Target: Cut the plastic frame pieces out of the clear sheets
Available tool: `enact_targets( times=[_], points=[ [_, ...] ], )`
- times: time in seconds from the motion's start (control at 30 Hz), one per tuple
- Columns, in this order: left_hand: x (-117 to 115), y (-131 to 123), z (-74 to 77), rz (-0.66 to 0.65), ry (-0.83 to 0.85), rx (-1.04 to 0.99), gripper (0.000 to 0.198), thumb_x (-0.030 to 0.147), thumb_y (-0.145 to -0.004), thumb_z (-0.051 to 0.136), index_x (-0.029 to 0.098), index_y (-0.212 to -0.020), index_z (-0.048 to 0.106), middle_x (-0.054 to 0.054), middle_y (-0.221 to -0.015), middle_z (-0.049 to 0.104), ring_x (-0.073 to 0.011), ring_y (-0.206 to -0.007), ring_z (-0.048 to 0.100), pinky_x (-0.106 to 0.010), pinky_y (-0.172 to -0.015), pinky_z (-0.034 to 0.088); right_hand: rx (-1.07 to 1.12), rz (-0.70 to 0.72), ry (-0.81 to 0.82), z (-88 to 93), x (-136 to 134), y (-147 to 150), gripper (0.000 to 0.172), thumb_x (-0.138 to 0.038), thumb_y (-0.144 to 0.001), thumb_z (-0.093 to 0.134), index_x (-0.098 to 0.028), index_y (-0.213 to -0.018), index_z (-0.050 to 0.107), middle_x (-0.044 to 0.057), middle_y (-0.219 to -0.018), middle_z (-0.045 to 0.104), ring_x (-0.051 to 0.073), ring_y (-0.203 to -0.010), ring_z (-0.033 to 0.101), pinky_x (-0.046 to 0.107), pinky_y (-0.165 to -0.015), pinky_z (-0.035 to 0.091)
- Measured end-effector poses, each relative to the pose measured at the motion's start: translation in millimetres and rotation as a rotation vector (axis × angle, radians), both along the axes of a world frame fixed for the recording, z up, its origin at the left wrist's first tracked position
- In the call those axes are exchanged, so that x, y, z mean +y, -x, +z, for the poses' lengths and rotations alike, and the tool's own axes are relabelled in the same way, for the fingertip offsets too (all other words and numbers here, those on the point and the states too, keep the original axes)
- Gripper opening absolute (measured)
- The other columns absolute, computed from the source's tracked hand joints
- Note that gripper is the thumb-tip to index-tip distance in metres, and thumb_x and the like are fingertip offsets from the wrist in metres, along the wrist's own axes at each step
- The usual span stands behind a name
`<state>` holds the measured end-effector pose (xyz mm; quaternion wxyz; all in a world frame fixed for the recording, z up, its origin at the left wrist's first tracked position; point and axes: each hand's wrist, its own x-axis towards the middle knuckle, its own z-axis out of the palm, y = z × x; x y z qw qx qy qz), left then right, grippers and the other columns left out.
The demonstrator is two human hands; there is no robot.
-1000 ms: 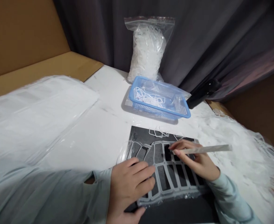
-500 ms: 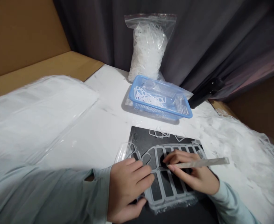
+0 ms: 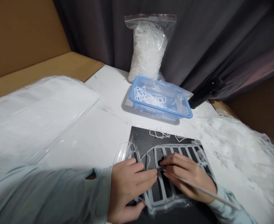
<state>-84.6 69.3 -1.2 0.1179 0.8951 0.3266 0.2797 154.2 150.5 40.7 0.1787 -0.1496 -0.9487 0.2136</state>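
I'm working in a makeshift piecework corner: a cardboard panel [image 3: 22,34] walls the upper left, a dark grey curtain [image 3: 220,37] hangs behind, and my white surface [image 3: 109,84] carries a zip bag of clear plastic strips [image 3: 148,51] and a blue mesh basket [image 3: 137,95].

Soft even light, faint shadows, wide-angle bending toward the edges, slight blur

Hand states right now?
Left hand: open, flat on the translucent white plastic lattice, holding nothing.
Right hand: closed, holding a thin pale rigid strip.
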Motion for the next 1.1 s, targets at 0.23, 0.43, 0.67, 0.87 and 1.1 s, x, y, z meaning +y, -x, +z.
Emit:
enact_targets(
  times=[0.23, 0.43, 0.67, 0.87, 1.1],
  points=[
    [1, 1, 2.2, -0.015, -0.019, 0.001, 0.046, 0.030, -0.083, 0.055, 0.012, -0.124, 0.058, -0.006, -0.134, 0.062, -0.0200, -0.087, 0.057, -0.037, -0.071, 0.043, -0.094, -0.004, -0.365, -10.0, -7, -4, 0.014, -0.010, -0.097, 0.052, -0.014, -0.097, 0.065, 0.013, -0.116, 0.069, 0.027, -0.104, 0.062, 0.040, -0.082, 0.055],
    [-2, 1, 1.5, 0.009, 0.009, 0.018, 0.051, 0.033, -0.082, 0.056, 0.014, -0.129, 0.055, -0.004, -0.136, 0.061, -0.0209, -0.090, 0.057, -0.039, -0.075, 0.045, -0.029, -0.075, -0.373, -5.9, -8, 4, 0.012, -0.011, -0.097, 0.054, -0.013, -0.093, 0.065, 0.012, -0.108, 0.071, 0.025, -0.096, 0.063, 0.038, -0.078, 0.053],
    [-9, -6, 3.6, 0.112, 0.060, 0.026, 0.055, 0.030, -0.076, 0.060, 0.016, -0.128, 0.055, -0.002, -0.145, 0.054, -0.0226, -0.095, 0.057, -0.040, -0.080, 0.046, 0.088, -0.048, -0.138, -1.6, -4, 11, 0.013, -0.006, -0.096, 0.052, -0.011, -0.096, 0.064, 0.014, -0.098, 0.071, 0.022, -0.090, 0.063, 0.035, -0.076, 0.057],
    [-9, -7, 4.4, 0.116, 0.080, 0.072, 0.056, 0.031, -0.074, 0.062, 0.014, -0.127, 0.055, -0.007, -0.144, 0.054, -0.0238, -0.097, 0.058, -0.041, -0.082, 0.048, 0.101, -0.053, -0.136, -7.4, -5, 13, 0.010, -0.005, -0.095, 0.056, -0.012, -0.097, 0.063, 0.012, -0.100, 0.071, 0.022, -0.091, 0.060, 0.035, -0.076, 0.056],
    [-9, -6, 4.6, 0.103, 0.093, 0.064, 0.057, 0.033, -0.074, 0.064, 0.016, -0.127, 0.055, -0.007, -0.142, 0.056, -0.0235, -0.097, 0.059, -0.041, -0.082, 0.047, 0.018, -0.118, -0.273, -16.5, -9, 8, 0.005, -0.010, -0.097, 0.059, -0.015, -0.095, 0.061, 0.008, -0.109, 0.070, 0.023, -0.098, 0.059, 0.039, -0.081, 0.049]
  ],
)
